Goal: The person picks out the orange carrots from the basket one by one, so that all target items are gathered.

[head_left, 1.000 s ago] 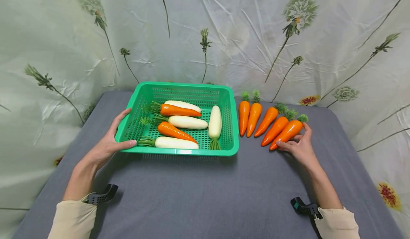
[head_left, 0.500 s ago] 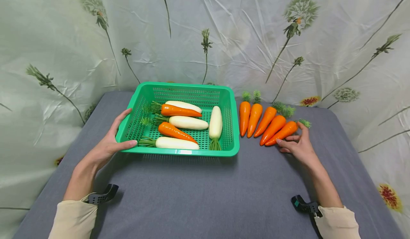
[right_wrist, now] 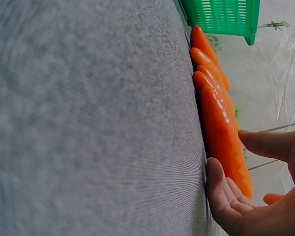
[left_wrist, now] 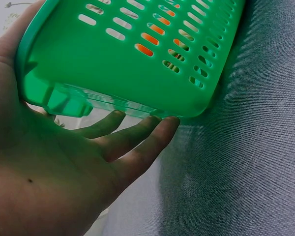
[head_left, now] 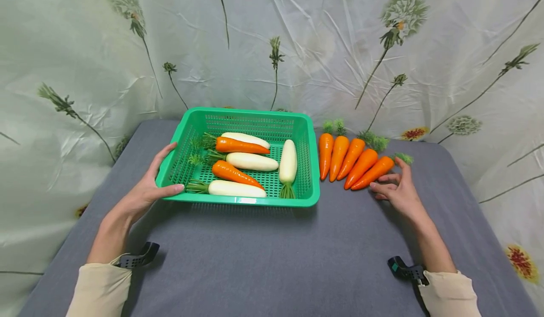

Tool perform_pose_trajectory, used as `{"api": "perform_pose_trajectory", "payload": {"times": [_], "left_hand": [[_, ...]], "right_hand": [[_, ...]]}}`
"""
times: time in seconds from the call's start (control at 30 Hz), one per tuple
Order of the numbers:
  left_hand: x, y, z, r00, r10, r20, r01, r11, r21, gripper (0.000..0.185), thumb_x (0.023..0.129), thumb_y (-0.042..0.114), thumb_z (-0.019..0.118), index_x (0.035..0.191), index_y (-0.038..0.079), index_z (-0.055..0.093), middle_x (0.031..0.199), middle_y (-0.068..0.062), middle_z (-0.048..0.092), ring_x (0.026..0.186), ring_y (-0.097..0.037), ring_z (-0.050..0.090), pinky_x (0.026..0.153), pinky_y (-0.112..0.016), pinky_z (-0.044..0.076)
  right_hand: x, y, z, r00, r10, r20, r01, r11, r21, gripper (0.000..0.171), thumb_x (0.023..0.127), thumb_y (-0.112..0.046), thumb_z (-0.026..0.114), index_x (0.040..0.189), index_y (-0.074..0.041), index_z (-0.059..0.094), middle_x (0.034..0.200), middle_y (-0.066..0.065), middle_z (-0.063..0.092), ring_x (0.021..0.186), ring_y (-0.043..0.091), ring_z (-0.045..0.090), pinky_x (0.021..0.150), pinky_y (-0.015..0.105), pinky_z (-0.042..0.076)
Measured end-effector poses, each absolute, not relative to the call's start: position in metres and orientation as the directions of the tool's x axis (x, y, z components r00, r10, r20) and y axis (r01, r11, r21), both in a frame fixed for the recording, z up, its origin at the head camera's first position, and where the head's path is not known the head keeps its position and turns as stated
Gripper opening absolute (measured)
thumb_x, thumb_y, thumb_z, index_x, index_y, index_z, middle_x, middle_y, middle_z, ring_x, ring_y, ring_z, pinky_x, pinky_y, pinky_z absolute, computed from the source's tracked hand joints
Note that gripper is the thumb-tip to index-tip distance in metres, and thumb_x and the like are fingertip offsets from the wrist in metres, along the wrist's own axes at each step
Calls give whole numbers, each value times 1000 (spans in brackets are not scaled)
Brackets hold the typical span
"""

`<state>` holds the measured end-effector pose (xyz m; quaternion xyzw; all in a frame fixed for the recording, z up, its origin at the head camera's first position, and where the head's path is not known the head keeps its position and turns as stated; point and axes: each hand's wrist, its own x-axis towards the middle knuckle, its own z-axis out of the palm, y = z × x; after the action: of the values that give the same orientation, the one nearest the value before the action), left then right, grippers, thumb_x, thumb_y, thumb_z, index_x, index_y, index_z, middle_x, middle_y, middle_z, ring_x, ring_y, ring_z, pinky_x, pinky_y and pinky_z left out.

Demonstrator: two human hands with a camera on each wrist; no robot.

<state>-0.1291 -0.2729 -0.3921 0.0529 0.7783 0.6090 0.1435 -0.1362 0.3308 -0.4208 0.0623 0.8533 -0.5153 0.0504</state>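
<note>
Bench [head_left: 272,260]: grey cloth, carrying the basket and a loose row of carrots.
Basket [head_left: 255,201]: green; judging by the sorting, two carrots [head_left: 233,173] and four white radishes [head_left: 236,189] remain inside.
Carrot row [head_left: 352,161]: five lie together, right of the basket.
Left grip [head_left: 142,195]: thumb over the rim, fingers beneath the near-left corner.
Right grip [head_left: 397,192]: fingers spread, touching the outermost carrot [head_left: 374,172].

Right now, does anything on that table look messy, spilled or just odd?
Nothing is spilled or damaged. One oddity: in the green basket, one white radish lies lengthwise, leaves toward the person, while the other radishes and carrots lie crosswise. The five carrots beside the basket sit bunched, and the right hand touches the outermost.
</note>
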Motion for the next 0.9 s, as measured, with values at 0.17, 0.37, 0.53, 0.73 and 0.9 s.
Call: {"api": "perform_pose_trajectory", "payload": {"times": [0.17, 0.37, 0.53, 0.73, 0.9], "left_hand": [[-129, -272, -392, -953, 259, -156, -91, 249, 964, 104, 95, 10, 71, 164, 51, 5, 167, -11, 8, 133, -11, 36, 93, -13, 42], [-129, -272, -392, -953, 263, -152, -87, 244, 966, 104, 95, 10, 71, 164, 51, 5, 167, -11, 7, 133, -10, 36, 93, -13, 42], [-128, -273, -392, -953, 262, -151, -86, 243, 966, 104, 95, 10, 71, 164, 51, 5, 167, -11, 7, 134, -10, 35, 94, -13, 40], [-128, -273, -391, -953, 263, -153, -87, 247, 965, 103, 95, 10, 71, 163, 51, 5, 167, -11, 7, 134, -9, 35, 94, -13, 40], [-128, -273, -391, -953, 261, -154, -87, 249, 965, 103, 95, 11, 71, 163, 51, 5, 167, -11, 8, 132, -9, 36, 94, -13, 42]], "right_hand": [[-137, 331, -419, -991, 78, -112, 136, 508, -851, 101, 101, -14, 68, 166, -9, -9, 128, 24, 52, 76, -4, 67, 70, 25, 60], [-140, 331, -417, -993, 102, -66, 110, 521, -846, 92, 101, -11, 67, 165, -1, 2, 119, 17, 56, 73, -6, 66, 66, 23, 58], [-139, 330, -414, -994, 105, -38, 87, 526, -846, 86, 100, -11, 67, 164, 2, 11, 112, 9, 55, 73, -4, 66, 66, 22, 58], [-141, 329, -412, -996, 87, -2, 47, 521, -852, 80, 100, -10, 67, 162, 5, 18, 107, 4, 56, 70, 1, 66, 64, 24, 57], [-144, 326, -408, -997, 62, 48, -10, 515, -857, 73, 99, -8, 69, 159, 5, 29, 105, -1, 58, 74, -7, 65, 65, 21, 55]]}}
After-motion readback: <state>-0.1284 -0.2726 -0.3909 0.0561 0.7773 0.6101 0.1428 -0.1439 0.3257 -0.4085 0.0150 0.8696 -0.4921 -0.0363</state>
